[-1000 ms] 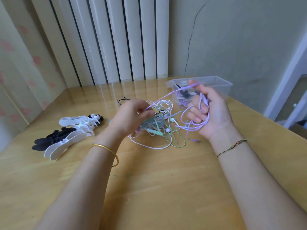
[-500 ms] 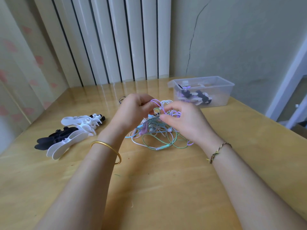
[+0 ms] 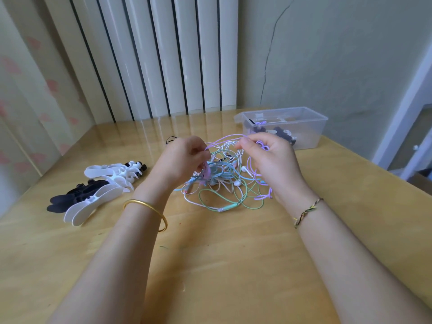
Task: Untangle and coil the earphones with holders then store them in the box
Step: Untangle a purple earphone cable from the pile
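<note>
On the counter (image 3: 233, 265): clear box (image 3: 314, 136) at rear right, holding what appear to be wound sets; spare black and white holders (image 3: 93, 195) at left; tangle of earphones (image 3: 219, 185) between the forearms. Above it the left hand (image 3: 184, 160) and the right hand (image 3: 273, 162) each pinch the lilac cable (image 3: 224, 137), which arches over the heap. Advice: keep the span slack, follow this one cable to its plug, and lift loops off rather than pulling, which would likely tighten knots.
</note>
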`<action>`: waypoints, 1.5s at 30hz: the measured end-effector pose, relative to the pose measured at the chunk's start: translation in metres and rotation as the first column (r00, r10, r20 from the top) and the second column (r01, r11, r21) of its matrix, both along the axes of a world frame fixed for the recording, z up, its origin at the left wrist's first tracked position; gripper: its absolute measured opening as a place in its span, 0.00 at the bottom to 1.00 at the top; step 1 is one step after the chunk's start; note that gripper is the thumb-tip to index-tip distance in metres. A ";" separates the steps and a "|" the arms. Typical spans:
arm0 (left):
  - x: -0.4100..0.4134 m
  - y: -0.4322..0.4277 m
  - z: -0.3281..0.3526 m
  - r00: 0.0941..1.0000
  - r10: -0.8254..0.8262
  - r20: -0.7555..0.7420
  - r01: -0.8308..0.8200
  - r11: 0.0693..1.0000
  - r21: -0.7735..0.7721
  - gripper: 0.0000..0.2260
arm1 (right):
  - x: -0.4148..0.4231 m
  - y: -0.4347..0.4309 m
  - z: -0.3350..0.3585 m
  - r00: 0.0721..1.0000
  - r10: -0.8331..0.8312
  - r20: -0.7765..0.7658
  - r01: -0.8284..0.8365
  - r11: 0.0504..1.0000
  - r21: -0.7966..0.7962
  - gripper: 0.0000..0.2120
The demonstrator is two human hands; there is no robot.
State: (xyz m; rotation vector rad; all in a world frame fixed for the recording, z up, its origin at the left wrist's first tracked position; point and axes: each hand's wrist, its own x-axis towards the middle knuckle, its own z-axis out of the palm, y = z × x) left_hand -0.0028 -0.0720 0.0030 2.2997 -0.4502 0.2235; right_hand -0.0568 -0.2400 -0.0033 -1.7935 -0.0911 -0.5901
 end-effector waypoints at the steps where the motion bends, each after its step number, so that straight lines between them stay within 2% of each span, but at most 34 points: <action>1: 0.001 0.000 0.000 1.000 0.007 0.000 -0.007 1.000 -0.017 0.11 | 0.000 0.000 -0.001 1.000 0.006 -0.026 -0.006 1.000 -0.026 0.08; 7: 0.001 -0.002 -0.001 0.999 0.021 -0.031 -0.024 0.994 -0.108 0.10 | 0.000 0.008 -0.008 0.987 0.045 -0.154 -0.070 0.984 -0.165 0.07; 10: -0.001 -0.003 0.001 0.997 0.019 -0.070 -0.035 0.972 -0.234 0.10 | 0.000 0.011 -0.012 0.976 0.024 -0.216 -0.074 0.971 -0.225 0.07; 17: -0.006 -0.003 0.004 0.981 -0.032 -0.192 -0.074 0.850 -0.521 0.04 | 0.000 0.011 -0.015 0.960 0.001 -0.280 -0.069 0.970 -0.233 0.08; 22: -0.007 -0.003 0.006 0.976 -0.032 -0.215 -0.078 0.872 -0.483 0.05 | 0.001 0.013 -0.018 0.956 0.010 -0.293 -0.078 0.972 -0.221 0.07; 27: -0.011 -0.005 0.009 0.973 -0.042 -0.226 -0.075 0.872 -0.483 0.09 | 0.000 0.013 -0.018 0.957 0.025 -0.288 -0.086 0.976 -0.201 0.11; 31: -0.018 -0.005 0.017 0.952 -0.195 -0.237 0.067 0.886 -0.458 0.05 | -0.001 0.000 -0.005 0.970 -0.029 -0.241 -0.024 0.977 -0.213 0.08; 33: -0.027 -0.004 0.024 0.895 -0.336 -0.293 0.224 0.907 -0.357 0.05 | -0.005 -0.012 0.006 0.981 -0.040 -0.191 0.013 0.990 -0.139 0.07; 34: -0.031 -0.005 0.027 0.837 -0.422 -0.347 0.332 0.898 -0.290 0.05 | -0.008 -0.017 0.011 0.985 -0.039 -0.171 0.023 0.996 -0.089 0.06; 37: -0.046 -0.014 0.032 0.583 -0.592 -0.557 0.638 0.757 -0.138 0.08 | -0.018 -0.029 0.019 0.987 -0.002 -0.161 0.008 0.999 0.036 0.06; 38: -0.047 -0.018 0.031 0.543 -0.599 -0.588 0.685 0.722 -0.102 0.09 | -0.020 -0.031 0.021 0.987 0.025 -0.161 -0.012 0.997 0.080 0.06; 40: -0.049 -0.027 0.026 0.575 -0.582 -0.575 0.676 0.734 -0.066 0.10 | -0.024 -0.037 0.025 0.986 0.101 -0.133 -0.074 0.978 0.197 0.06; 45: -0.048 -0.050 0.018 0.846 -0.453 -0.281 0.468 0.884 -0.016 0.07 | -0.031 -0.041 0.031 0.961 0.277 -0.017 -0.237 0.850 0.470 0.10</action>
